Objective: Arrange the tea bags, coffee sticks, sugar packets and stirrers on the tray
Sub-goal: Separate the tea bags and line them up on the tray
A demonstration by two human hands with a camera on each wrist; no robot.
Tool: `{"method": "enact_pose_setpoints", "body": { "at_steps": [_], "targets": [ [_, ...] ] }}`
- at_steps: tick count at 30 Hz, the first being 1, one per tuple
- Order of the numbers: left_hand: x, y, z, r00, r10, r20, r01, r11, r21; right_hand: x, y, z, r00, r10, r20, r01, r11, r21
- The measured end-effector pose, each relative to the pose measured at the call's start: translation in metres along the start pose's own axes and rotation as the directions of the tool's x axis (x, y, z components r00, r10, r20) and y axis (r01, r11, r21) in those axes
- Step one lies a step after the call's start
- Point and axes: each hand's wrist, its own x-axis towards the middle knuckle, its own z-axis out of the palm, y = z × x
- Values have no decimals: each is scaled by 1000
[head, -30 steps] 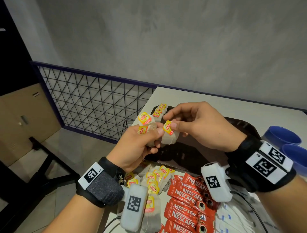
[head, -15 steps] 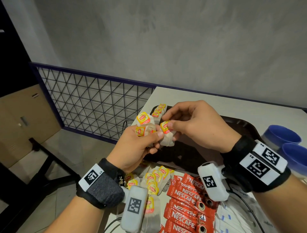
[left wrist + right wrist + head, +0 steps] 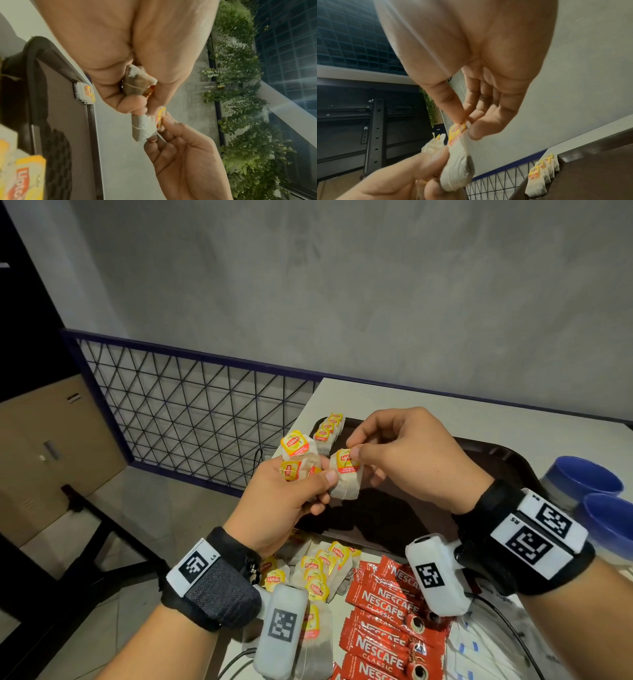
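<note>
Above the tray, both hands pinch (tightly) one tea bag.

Two blue cups, wire-mesh railing

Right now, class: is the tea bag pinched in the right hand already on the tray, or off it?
Off it. The right hand pinches the tea bag by its tag, in the air above the tray.

Sugar packets cut off, blurred
</note>
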Motion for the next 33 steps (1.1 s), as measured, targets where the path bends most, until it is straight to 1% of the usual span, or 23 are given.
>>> {"method": "enact_pose_setpoints", "body": {
  "at_steps": [4, 6, 8, 13, 15, 17, 22, 24, 26, 28, 30, 33],
  "targets": [
    [0, 0, 0, 1000, 13, 27, -13, 1000, 18, 0, -1, 1, 1000, -10, 13, 9, 999, 42],
    [-1, 1, 2, 999, 16, 33, -16, 1000, 7, 1, 0, 1, 999, -32, 22, 32, 999, 19],
    [-1, 2, 4, 1000, 28, 13, -28, 1000, -10, 2, 1, 2, 998, -60, 19, 60, 998, -14],
    [0, 2, 3, 996, 42, -75, -43, 999, -4, 2, 1, 1, 996, -75, 57, 74, 997, 21],
    [0, 2, 3, 995, 45, -86, -45, 999, 4, 4, 1, 0, 993, -68, 92, 65, 997, 34],
    [0, 2, 3, 995, 53, -85, -51, 999, 16, 7, 3, 0, 991, -56, 120, 55, 998, 12],
    [0, 3, 3, 994, 66, -92, -61, 997, 53, 11, -3, -4, 993, -42, 114, 48, 997, -59],
    [1, 3, 1, 991, 67, -120, -61, 996, 59, 16, -6, -4, 992, -35, 123, 42, 998, -56],
    [3, 4, -3, 985, 61, -162, -45, 994, 99, 28, -5, -5, 995, -19, 94, 24, 998, -58],
    [6, 5, -8, 974, 33, -224, -9, 995, 104, 45, 0, -7, 999, 4, 49, 2, 994, -111],
    [8, 6, -11, 961, -6, -277, 27, 997, 70, 64, 9, -8, 1000, 19, -5, -20, 984, -177],
    [10, 6, -13, 957, -48, -285, 60, 998, 33, 86, 21, -4, 998, 21, -60, -40, 941, -336]
  ]
}}
